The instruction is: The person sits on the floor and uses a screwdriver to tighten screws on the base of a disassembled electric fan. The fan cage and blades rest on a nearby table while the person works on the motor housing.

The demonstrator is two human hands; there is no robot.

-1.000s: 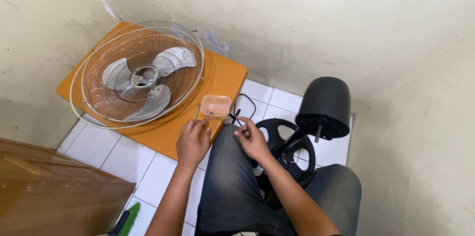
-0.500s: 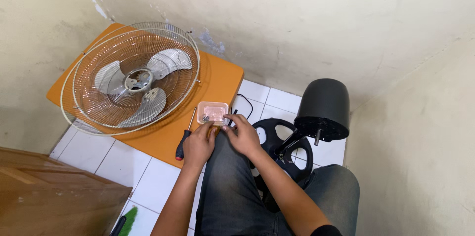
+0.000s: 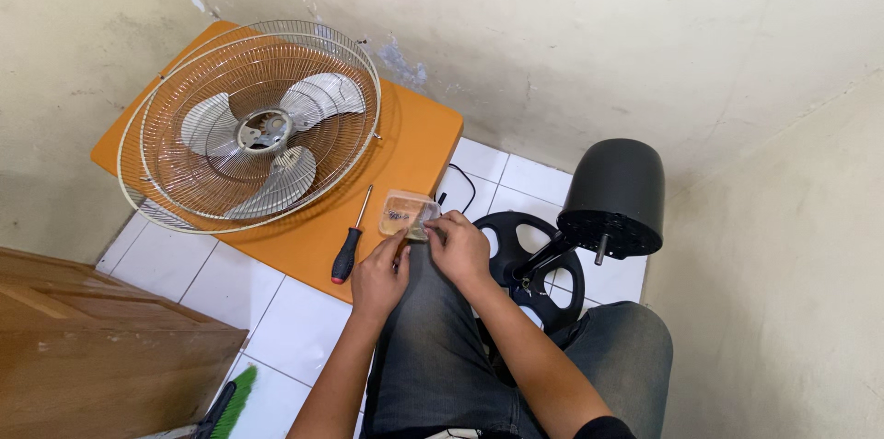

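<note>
A small clear plastic tub (image 3: 405,211) with several small screws in it sits at the near edge of the orange low table (image 3: 419,140). My left hand (image 3: 379,278) rests over my knee, fingers reaching up to the tub's near side. My right hand (image 3: 459,247) is beside it, fingertips pinched together at the tub's right edge; whether something small is between them is too small to tell. A screwdriver (image 3: 350,245) with a black and red handle lies on the table just left of my left hand.
A wire fan cage with grey blades (image 3: 253,126) lies flat on the orange table. The black fan motor housing (image 3: 615,199) on its round black base (image 3: 534,264) stands on the white tiled floor right of my legs. A wooden board (image 3: 83,347) and green broom bristles (image 3: 238,398) sit lower left.
My left hand let go of the screwdriver, which now lies on the table. Both hands came together at the plastic tub. The view shifted, so the fan sits farther right.
</note>
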